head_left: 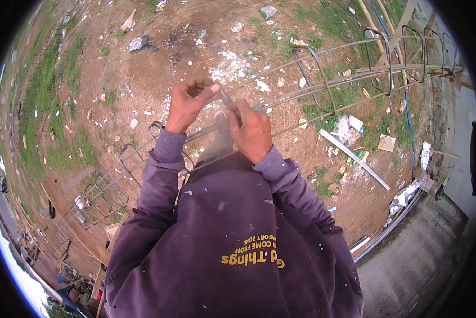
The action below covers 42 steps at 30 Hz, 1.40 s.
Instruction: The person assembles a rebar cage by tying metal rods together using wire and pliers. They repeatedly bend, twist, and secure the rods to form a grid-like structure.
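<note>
A short grey, narrow piece (225, 97) slants between my two hands; its exact kind is blurred. My left hand (187, 104) is closed, with thumb and fingers pinched at the upper end of the piece. Around its lower end my right hand (251, 131) is curled shut. Both hands are above a long rebar cage (288, 98), which runs from lower left to upper right in front of my body. Square steel stirrups (315, 79) are spaced along its bars, and several more stirrups (126, 161) show on the left.
Litter lies over dirt and grass, including a white strip (354, 159) and a clear plastic bag (344, 130). A blue hose (409, 116) runs down the right side beside wooden poles (394, 32). Concrete (415, 257) is at lower right; wooden boards (71, 217) stand at left.
</note>
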Motion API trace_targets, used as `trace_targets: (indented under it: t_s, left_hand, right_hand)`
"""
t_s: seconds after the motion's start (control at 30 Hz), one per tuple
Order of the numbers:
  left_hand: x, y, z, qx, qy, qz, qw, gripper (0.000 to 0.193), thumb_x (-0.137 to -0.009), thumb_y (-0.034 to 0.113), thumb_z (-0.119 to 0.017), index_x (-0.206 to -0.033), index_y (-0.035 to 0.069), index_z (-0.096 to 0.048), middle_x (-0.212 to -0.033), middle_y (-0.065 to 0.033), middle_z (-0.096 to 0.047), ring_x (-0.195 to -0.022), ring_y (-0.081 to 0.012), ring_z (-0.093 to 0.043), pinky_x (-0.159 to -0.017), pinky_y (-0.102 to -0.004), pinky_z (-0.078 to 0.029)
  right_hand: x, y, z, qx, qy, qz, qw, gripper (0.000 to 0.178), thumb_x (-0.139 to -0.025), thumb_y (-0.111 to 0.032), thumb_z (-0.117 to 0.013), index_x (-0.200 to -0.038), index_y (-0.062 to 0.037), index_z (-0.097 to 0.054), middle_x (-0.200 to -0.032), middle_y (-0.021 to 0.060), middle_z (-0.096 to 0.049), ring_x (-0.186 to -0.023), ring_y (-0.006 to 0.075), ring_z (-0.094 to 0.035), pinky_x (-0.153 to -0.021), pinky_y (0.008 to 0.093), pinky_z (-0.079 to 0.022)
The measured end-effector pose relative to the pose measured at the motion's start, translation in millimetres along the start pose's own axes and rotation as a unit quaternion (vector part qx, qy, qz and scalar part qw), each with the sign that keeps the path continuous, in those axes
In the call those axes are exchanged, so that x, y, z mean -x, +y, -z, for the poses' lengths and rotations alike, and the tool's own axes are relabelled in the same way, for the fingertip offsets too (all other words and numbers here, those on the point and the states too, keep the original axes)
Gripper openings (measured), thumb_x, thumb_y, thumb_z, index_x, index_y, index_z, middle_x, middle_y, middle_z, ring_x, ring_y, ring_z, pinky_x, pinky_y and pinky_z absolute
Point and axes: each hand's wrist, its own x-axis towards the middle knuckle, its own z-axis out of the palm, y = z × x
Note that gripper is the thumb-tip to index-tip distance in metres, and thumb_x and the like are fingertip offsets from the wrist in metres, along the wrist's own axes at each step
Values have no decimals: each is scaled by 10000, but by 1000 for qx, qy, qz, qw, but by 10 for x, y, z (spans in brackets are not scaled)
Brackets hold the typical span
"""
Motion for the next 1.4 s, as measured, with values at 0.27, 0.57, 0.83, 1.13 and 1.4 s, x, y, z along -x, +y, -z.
trace_targets:
  t_s: [0.27, 0.57, 0.83, 1.13, 1.4]
  left_hand:
    - [19, -132, -206, -87, 105, -86, 987, 312, -804, 219, -834, -1008, 0, -747, -921, -80, -741, -831, -131, -679, -716, -279, -542]
    - [67, -158, -64, -230, -17, -234, 945, 477, -788, 73, -815, -1244, 43, -680, -1226, -102, -699, -1078, -189, -678, -962, -342, -534]
    - [75, -209, -79, -245, 20, -255, 935, 356, -770, 88, -800, -1116, 40, -727, -1148, -153, -721, -1090, -266, -697, -917, -360, -550]
    - [123, -171, -117, -262, 39, -294, 918, 298, -801, 59, -763, -1093, 16, -723, -1019, -154, -742, -928, -271, -730, -809, -366, -566]
    - [80, -238, -109, -195, 33, -254, 947, 242, -822, 71, -769, -1060, 30, -746, -985, -141, -756, -902, -209, -740, -800, -324, -582]
  right_hand:
    - [-178, 41, 238, -142, -119, -115, 976, 153, -881, -85, -674, -998, -20, -601, -720, 115, -703, -614, 194, -676, -569, 332, -497]
    - [-537, 91, 500, -102, -255, -107, 956, 273, -799, -161, -690, -1028, -21, -642, -743, 147, -710, -669, 241, -694, -635, 372, -521]
    - [-502, -115, 480, -87, -206, -31, 974, 208, -849, -84, -664, -1035, -15, -600, -646, 77, -683, -571, 99, -616, -541, 280, -455]
    - [-878, -232, 463, -31, -266, -9, 964, 263, -766, -121, -676, -1003, -10, -653, -738, 140, -704, -670, 235, -689, -633, 377, -519]
    - [-1472, -176, 486, 127, -374, 120, 911, 373, -712, -103, -727, -1080, -93, -671, -823, 109, -714, -779, 257, -697, -705, 387, -537]
